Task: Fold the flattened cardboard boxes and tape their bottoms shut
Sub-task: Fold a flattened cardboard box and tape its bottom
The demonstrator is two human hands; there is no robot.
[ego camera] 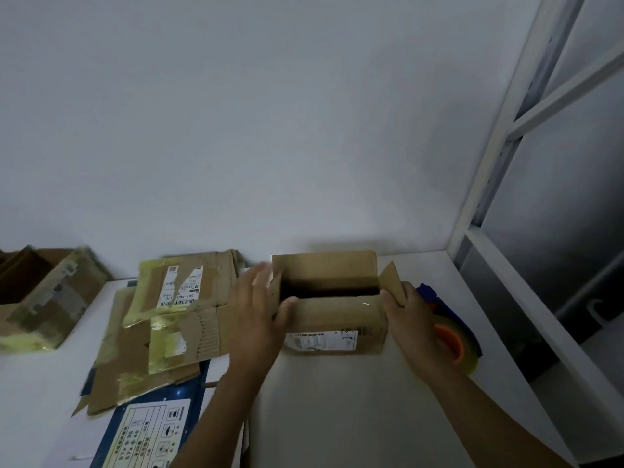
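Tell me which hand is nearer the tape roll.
Right. The right hand grips the right end of the box, directly beside the tape roll and partly hiding it; the left hand grips the left end, the whole box away.

Tape roll half hidden behind right hand, left-edge box cropped, label print unreadable
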